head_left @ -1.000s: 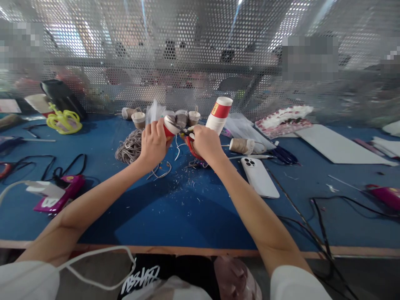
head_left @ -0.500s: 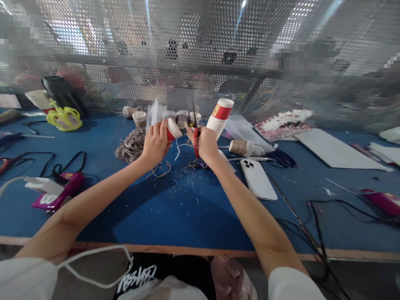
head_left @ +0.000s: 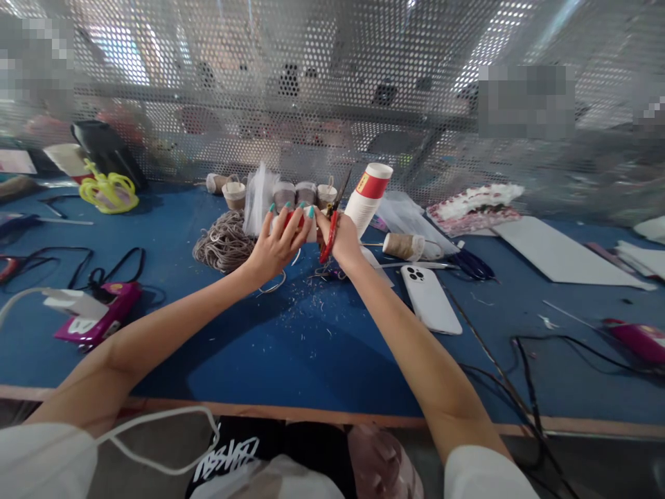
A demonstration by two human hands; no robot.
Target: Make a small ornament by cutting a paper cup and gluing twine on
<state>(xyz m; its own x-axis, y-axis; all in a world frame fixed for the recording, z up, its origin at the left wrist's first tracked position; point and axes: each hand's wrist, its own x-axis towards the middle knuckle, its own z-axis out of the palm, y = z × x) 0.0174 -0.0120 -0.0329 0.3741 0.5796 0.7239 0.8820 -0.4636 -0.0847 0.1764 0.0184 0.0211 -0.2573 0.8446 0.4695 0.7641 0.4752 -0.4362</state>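
apparently some cutting is done: pale thin clippings [head_left: 312, 305] are lying on the blue table [head_left: 322, 378]. beyond them, left hand [head_left: 273, 251] is gripping a red and white paper cup [head_left: 312, 231], fingers slightly spread; its thumb is out of sight. right hand [head_left: 343, 239] is holding red-handled scissors [head_left: 332, 229], blades pointing off the cup; cannot tell if it is also pinching the rim. farther, a white paper cup stack with red band [head_left: 371, 184] is leaning, seemingly unworked; small grey-wrapped cups [head_left: 284, 197] are sitting behind, looking further along.
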